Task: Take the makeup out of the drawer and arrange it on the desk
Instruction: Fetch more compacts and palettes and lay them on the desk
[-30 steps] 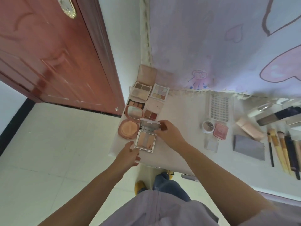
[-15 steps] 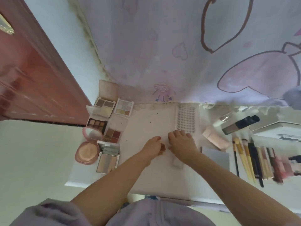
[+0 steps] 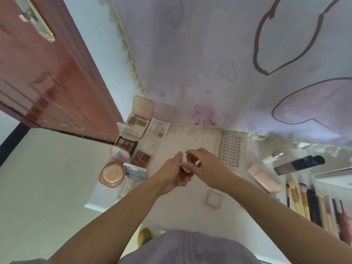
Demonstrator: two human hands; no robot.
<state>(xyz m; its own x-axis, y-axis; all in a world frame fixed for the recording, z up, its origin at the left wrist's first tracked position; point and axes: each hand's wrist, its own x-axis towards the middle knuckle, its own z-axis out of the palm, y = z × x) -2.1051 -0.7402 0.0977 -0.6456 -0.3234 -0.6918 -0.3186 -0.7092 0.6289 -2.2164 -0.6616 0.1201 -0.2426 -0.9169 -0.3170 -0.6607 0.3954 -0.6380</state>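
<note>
At the left end of the desk (image 3: 190,210), open makeup lies grouped: a round pink powder compact (image 3: 112,173), a mirrored highlighter palette (image 3: 133,176), a dark eyeshadow palette (image 3: 126,145), a red-brown quad (image 3: 142,158), a neutral contour palette (image 3: 136,125) and a pastel nine-pan palette (image 3: 158,128). At centre, the left hand (image 3: 172,176) and the right hand (image 3: 204,165) meet above the desk around a small white round container (image 3: 185,165); both have fingers curled on it, the left from below and left, the right from above and right. The container sits between the two hands, equally near each, so the coming move, judged as opening or setting it down, turns on which hand releases. Its long axis cannot be determined; most of its body is covered by fingers, and whether a lid is separating is not visible. Right of the hands lie a false-lash tray (image 3: 230,150), a small clear square case (image 3: 214,199), a pink tube (image 3: 263,176), a dark foundation bottle (image 3: 299,164) and a row of brushes (image 3: 312,206), blurred and cut off at the frame edge. The drawer is not visible.
</note>
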